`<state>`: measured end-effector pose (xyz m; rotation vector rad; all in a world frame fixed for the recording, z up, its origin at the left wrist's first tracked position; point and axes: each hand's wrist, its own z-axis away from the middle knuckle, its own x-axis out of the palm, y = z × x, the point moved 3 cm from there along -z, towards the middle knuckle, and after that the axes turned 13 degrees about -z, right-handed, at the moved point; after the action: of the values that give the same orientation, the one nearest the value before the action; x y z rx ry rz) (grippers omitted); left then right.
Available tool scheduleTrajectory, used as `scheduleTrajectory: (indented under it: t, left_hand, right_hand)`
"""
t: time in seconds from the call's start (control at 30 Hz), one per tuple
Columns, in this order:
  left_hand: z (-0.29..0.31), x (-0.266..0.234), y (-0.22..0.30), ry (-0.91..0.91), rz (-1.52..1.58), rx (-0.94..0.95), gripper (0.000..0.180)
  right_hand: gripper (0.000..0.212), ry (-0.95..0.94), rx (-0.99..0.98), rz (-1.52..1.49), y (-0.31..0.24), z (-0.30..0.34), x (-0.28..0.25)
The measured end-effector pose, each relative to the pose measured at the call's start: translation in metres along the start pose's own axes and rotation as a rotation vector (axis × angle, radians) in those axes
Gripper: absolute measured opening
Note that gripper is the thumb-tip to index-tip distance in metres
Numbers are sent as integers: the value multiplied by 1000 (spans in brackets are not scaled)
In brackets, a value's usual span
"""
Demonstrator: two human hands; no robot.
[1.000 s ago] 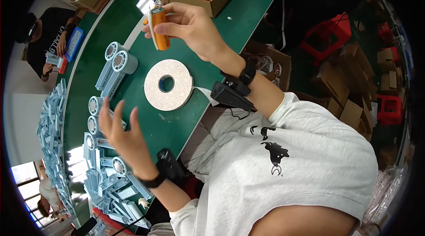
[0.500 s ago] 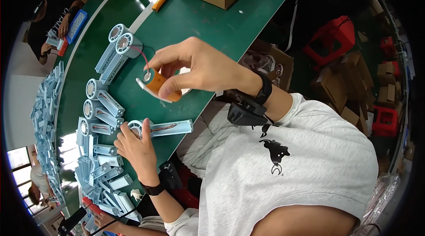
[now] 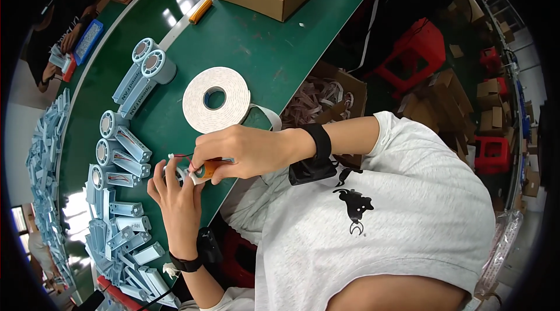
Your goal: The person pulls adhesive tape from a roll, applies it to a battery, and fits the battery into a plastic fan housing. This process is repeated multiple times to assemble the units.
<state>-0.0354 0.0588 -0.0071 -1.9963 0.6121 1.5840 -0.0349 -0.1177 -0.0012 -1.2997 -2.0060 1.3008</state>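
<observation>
My right hand (image 3: 242, 149) pinches an orange cylindrical battery (image 3: 209, 169) with a white strip on its side and a thin red wire at its end. It holds the battery low, against the fingers of my left hand (image 3: 179, 206). Those fingers curl round the round head of a light blue handheld fan (image 3: 177, 172), mostly covered by both hands. Whether the battery touches the fan, I cannot tell. Just beyond my right hand lies a large roll of white tape (image 3: 195, 101), its loose end trailing to the right.
Light blue fans (image 3: 157, 67) lie left of the roll, with more below and a pile of casings (image 3: 119, 244). A cardboard box of orange batteries (image 3: 249, 3) stands at the back, a single battery (image 3: 200, 10) beside it. Strips fill a carton (image 3: 326, 98) below the table edge. Other people work nearby.
My right hand has come down and left with the battery, to my left hand at the fan. The tape roll, covered before, now shows. A person's hand appears at the top.
</observation>
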Motion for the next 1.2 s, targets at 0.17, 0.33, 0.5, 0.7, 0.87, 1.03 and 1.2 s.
scheduleTrajectory:
  t: [0.17, 0.33, 0.5, 0.7, 0.87, 1.03, 1.2]
  left_hand:
    - [3, 4, -2, 163, 139, -66, 13]
    - [10, 15, -8, 234, 715, -345, 7]
    - [1, 25, -5, 364, 831, -516, 9]
    - [-2, 24, -6, 436, 676, -469, 8]
    - [6, 32, -3, 483, 713, -494, 7]
    - [3, 26, 0, 421, 383, -418, 6]
    - [4, 17, -3, 342, 243, -346, 11]
  right_hand:
    - [22, -19, -111, 266, 4, 7, 1]
    - [16, -212, 46, 550, -6, 1, 3]
    - [11, -348, 103, 704, -9, -15, 3]
    - [13, -515, 25, 635, 10, -44, 20]
    - [14, -816, 151, 535, 22, -54, 17]
    - [14, -446, 33, 494, 30, -23, 17]
    - [17, 6, -363, 269, 4, 2, -1]
